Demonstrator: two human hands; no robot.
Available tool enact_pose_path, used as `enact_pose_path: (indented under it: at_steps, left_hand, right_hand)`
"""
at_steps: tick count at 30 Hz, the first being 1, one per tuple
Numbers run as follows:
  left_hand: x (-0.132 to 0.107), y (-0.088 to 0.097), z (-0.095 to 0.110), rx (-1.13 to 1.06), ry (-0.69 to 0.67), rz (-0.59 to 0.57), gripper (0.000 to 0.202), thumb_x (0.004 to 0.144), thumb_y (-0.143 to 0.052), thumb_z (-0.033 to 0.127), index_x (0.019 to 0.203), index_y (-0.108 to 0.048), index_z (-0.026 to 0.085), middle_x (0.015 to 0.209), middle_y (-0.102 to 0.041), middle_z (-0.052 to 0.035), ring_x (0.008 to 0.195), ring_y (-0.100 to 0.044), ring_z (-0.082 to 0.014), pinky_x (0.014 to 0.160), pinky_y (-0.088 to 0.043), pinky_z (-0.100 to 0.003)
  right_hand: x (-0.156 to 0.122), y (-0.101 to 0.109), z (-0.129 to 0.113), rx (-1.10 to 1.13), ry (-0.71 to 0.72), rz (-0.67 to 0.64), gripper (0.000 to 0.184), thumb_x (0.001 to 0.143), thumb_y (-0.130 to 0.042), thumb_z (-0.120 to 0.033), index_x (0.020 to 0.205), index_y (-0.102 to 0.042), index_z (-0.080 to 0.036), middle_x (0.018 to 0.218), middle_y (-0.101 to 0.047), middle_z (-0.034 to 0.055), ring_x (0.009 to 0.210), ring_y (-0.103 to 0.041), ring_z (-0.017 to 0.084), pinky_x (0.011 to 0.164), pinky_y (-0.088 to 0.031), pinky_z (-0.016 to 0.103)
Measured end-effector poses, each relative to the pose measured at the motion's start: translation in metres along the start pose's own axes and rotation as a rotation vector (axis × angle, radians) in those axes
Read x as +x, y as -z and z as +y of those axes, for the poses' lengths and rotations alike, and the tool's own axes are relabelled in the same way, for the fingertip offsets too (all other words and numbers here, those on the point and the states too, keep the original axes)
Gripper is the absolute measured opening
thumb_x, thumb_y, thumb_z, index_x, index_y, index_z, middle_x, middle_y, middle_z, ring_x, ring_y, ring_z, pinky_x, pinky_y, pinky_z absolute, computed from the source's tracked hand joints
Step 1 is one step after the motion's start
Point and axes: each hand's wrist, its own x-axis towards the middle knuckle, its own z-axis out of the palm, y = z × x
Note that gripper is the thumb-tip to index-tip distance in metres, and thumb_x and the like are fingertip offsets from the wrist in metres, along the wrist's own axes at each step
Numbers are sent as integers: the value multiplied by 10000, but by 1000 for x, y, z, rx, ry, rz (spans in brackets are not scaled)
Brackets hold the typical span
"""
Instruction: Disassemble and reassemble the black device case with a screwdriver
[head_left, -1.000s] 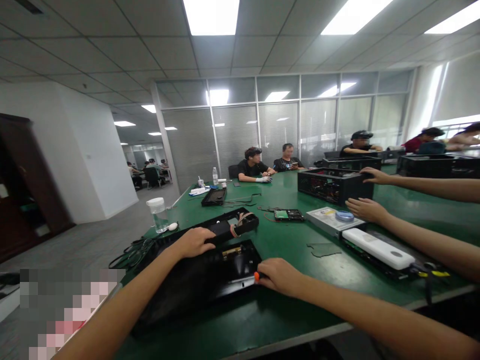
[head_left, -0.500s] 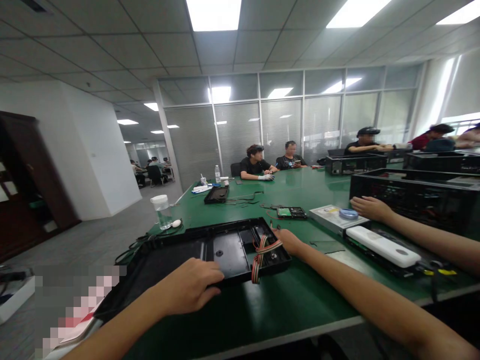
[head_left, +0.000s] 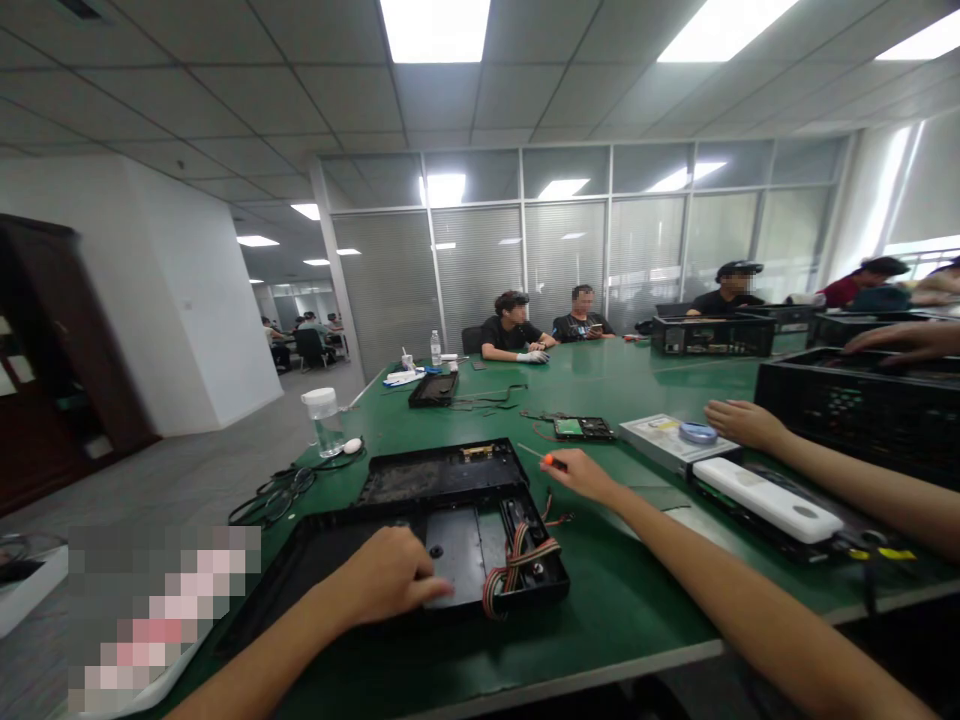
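My left hand [head_left: 394, 575] is curled over the near edge of a shallow black plastic casing [head_left: 551, 588], thumb stretched along it and fingertips partly hidden. A striped ribbon cable [head_left: 517, 565] lies looped over the casing's right end. My right hand [head_left: 581, 475] grips a screwdriver [head_left: 553, 461] with an orange and black handle, its thin shaft pointing left. Just left of that shaft, behind the casing, lies a second flat black panel [head_left: 442, 473].
Another person's hand [head_left: 746, 422] rests near a grey metal drive [head_left: 667, 440] with a blue lid. Right of it are a long white device [head_left: 765, 498] and a black computer case [head_left: 840, 405]. A clear jar [head_left: 324, 420] and black cables [head_left: 281, 490] stand left.
The near casing has come down toward me, uncovering the panel behind it. The screwdriver in my right hand now shows. At right, the computer case has shifted right and another hand has appeared over it.
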Motion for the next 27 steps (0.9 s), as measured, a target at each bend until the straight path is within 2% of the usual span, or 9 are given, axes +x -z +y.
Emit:
enact_pose_path:
  at_steps: [2,5,8,10,13,17,20,23,27]
  left_hand:
    - [21,7,-21,26,78,109,439,877,-335,464,753,-649,183,730,-633,-61,730,-572,-188,711,-387,-275]
    - [56,6,-51,33,97,229,348,826,-463,435,1057,-576,200,1056,-593,-72,978,-519,-215,856,-366,-294]
    - [81,-11,-73,26,64,110,460,745,-588,362,1163,-501,192,1141,-548,-80,1026,-501,-222,877,-373,-291]
    - [89,-23,-81,38,88,45,373,753,-577,321,1104,-541,201,1067,-587,-70,973,-535,-216,839,-399,-285]
    - [91,-32,-85,83,152,25,244,765,-555,300,992,-590,217,951,-620,-56,902,-563,-215,781,-423,-283]
    - [85,-24,-80,144,170,-5,386,719,-606,264,1093,-526,215,970,-597,-69,907,-555,-230,771,-429,-301]
    - [80,-19,-73,166,12,73,420,712,-617,216,1117,-510,231,1076,-529,-64,966,-516,-212,832,-403,-292]
    - [79,-22,-67,182,-204,157,152,779,-548,194,912,-615,229,1058,-501,-42,960,-492,-182,849,-385,-273]
    - [83,-35,-68,251,-289,253,142,831,-488,203,796,-624,184,1030,-501,-63,946,-476,-183,823,-398,-294]
  right_hand:
    - [2,-4,-16,-59,75,-96,319,812,-437,-413,700,-605,-166,627,-575,22,580,-474,135,594,-332,229]
    - [3,-7,-29,-128,134,-184,304,816,-438,-396,730,-618,-167,650,-593,33,593,-488,133,590,-312,221]
    - [-1,-7,-27,-161,110,-228,339,823,-420,-420,733,-628,-168,627,-596,33,571,-490,130,570,-301,218]
    - [-4,-4,-22,-153,71,-247,363,824,-411,-439,731,-634,-168,602,-592,27,544,-483,125,548,-294,215]
    - [-6,0,-15,-166,51,-270,356,816,-422,-429,730,-645,-166,599,-600,31,542,-489,124,535,-289,214]
    - [-3,3,-10,-232,7,-347,342,788,-467,-415,693,-656,-146,578,-607,48,518,-490,118,513,-282,215]
    - [-2,4,-12,-168,-37,-357,358,782,-471,-433,707,-659,-138,582,-617,47,507,-493,115,502,-292,212]
    - [-2,3,-18,15,-84,-310,401,804,-427,-453,728,-651,-129,604,-629,33,509,-498,111,503,-315,204]
    - [-2,-4,-29,133,-93,-289,408,801,-428,-445,660,-630,-120,584,-614,13,500,-482,102,499,-323,198]
